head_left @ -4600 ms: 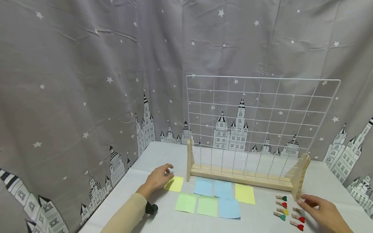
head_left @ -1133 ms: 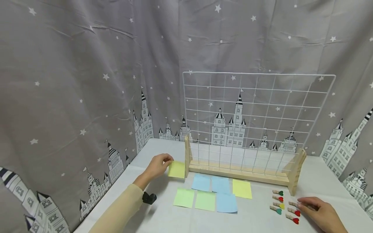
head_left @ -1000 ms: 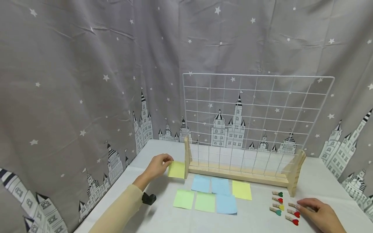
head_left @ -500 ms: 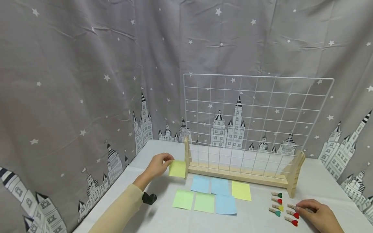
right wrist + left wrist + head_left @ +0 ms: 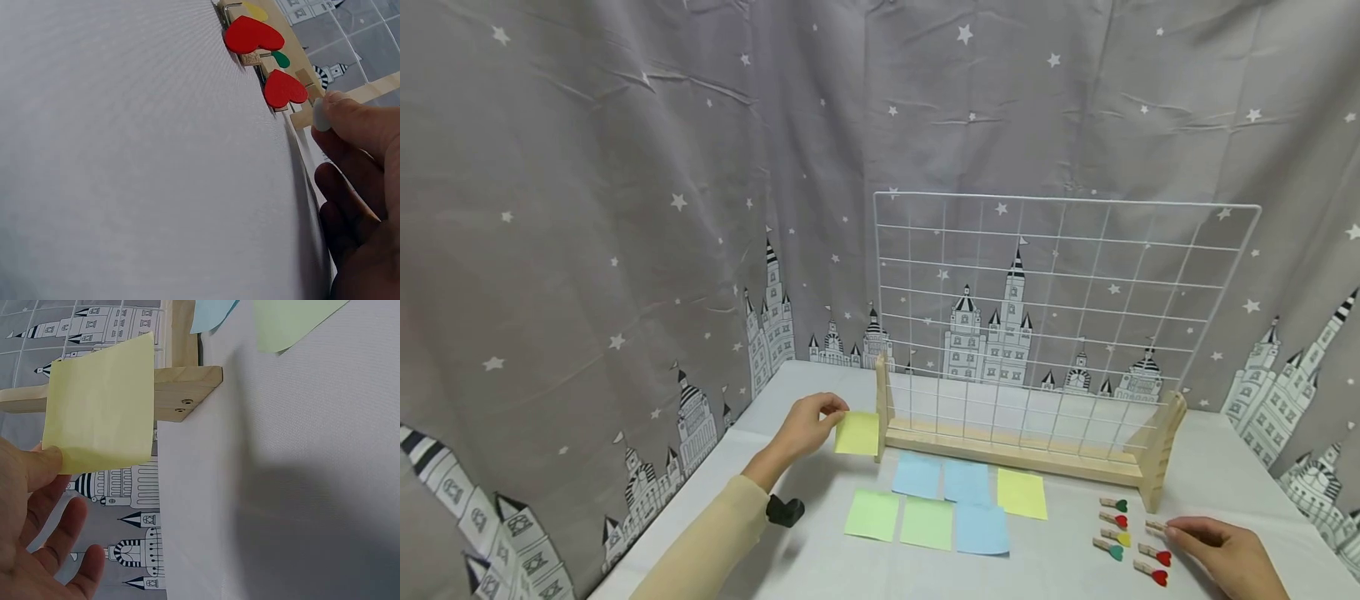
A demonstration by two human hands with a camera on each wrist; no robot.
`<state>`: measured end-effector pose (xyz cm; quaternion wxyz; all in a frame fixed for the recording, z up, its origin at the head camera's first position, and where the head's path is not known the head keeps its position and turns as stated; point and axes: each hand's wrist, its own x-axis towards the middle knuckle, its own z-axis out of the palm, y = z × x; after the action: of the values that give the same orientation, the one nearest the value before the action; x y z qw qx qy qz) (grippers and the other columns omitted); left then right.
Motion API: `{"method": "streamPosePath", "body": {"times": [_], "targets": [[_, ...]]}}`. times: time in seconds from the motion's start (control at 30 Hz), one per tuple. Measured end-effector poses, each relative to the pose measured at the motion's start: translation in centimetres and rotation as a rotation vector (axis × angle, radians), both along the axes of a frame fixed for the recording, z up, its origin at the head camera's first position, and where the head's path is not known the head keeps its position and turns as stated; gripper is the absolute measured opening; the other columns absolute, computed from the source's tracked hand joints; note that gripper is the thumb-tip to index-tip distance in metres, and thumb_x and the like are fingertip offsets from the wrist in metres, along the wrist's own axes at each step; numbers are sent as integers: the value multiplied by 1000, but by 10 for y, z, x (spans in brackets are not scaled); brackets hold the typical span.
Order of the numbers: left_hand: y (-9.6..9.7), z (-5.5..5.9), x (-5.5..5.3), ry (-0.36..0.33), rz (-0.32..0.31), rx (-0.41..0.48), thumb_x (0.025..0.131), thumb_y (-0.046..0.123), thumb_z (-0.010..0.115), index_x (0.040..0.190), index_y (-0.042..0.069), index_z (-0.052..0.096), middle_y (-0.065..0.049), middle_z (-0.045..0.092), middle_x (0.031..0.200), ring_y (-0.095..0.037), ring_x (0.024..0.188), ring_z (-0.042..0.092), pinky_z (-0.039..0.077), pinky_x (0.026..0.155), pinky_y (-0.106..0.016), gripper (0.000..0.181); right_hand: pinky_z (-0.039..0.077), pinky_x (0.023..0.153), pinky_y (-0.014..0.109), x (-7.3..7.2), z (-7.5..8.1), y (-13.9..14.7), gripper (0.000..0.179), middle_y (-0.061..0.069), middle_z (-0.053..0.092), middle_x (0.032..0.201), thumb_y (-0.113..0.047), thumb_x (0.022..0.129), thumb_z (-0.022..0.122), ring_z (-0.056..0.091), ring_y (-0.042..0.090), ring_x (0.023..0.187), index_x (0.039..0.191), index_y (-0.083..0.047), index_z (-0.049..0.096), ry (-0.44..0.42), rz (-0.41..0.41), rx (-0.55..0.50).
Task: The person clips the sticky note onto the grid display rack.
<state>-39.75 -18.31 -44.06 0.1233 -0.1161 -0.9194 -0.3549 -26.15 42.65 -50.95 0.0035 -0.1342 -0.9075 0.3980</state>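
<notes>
At the left end of the grid stand, my left hand [image 5: 805, 427] pinches a yellow sticky note [image 5: 857, 433] by a corner. The left wrist view shows the note [image 5: 103, 409] raised above the table, thumb over its corner and the other fingers loosely bent. On the right, thumb and forefinger of my right hand [image 5: 1232, 554] pinch a small wooden clothespin [image 5: 1156, 526]. Its pale decorated end [image 5: 321, 115] shows between the fingertips in the right wrist view. Just beside it lie red-heart clothespins [image 5: 285, 89].
A white wire grid [image 5: 1045, 317] stands upright in a wooden base [image 5: 1015, 454]. Before it lie blue notes [image 5: 966, 482], green notes [image 5: 871, 515] and another yellow note [image 5: 1022, 494]. Several heart clothespins [image 5: 1111, 537] lie at the right. A grey curtain [image 5: 625, 208] hangs behind.
Since the earliest frame, my left hand has taken hold of the yellow note and lifted it off the table. My right hand has closed its fingertips on the clothespin.
</notes>
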Motion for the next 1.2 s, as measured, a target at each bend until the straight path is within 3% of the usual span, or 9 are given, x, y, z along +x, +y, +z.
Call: {"method": "streamPosePath", "body": {"times": [0.27, 0.47, 0.63, 0.8, 1.07, 1.2], "targets": [[0, 0, 1, -7, 2, 7, 100, 13, 66, 104, 15, 74, 0, 73, 100, -20, 100, 65, 53, 89, -44, 10, 53, 84, 49, 2, 2, 2, 62, 12, 78, 105, -57, 86, 78, 70, 25, 95, 113, -2, 76, 0, -2, 16], [0, 0, 3, -15, 2, 20, 100, 13, 65, 104, 16, 74, 1, 72, 99, -19, 99, 65, 52, 88, -44, 10, 54, 83, 47, 3, 4, 5, 59, 13, 78, 104, -54, 89, 76, 66, 10, 84, 112, 0, 76, 23, -15, 42], [-1, 2, 4, -10, 1, 32, 100, 12, 65, 104, 16, 75, 1, 72, 98, -20, 99, 65, 52, 88, -44, 11, 54, 71, 33, 3, 4, 4, 63, 8, 78, 96, -56, 88, 76, 64, 11, 80, 113, 2, 75, 0, -13, 9], [-2, 3, 4, -13, 3, 30, 100, 12, 65, 104, 16, 75, 1, 72, 98, -19, 99, 65, 52, 88, -44, 11, 53, 74, 33, 2, 9, 3, 62, 8, 77, 100, -55, 89, 75, 62, 14, 86, 115, 1, 73, -10, 13, 34], [-3, 4, 3, -4, 2, 33, 99, 12, 66, 104, 16, 75, 1, 73, 98, -20, 99, 65, 52, 88, -45, 11, 50, 67, 20, 3, 21, 3, 47, 12, 78, 108, -42, 96, 71, 55, -12, 78, 117, 0, 74, 84, 16, 96], [-3, 5, 2, 3, 0, 28, 99, 12, 66, 104, 15, 75, 1, 73, 99, -20, 99, 65, 53, 88, -44, 11, 52, 67, 19, 2, 27, 2, 48, 11, 79, 106, -39, 97, 71, 52, -17, 76, 120, 3, 72, 102, 31, 79]]}}
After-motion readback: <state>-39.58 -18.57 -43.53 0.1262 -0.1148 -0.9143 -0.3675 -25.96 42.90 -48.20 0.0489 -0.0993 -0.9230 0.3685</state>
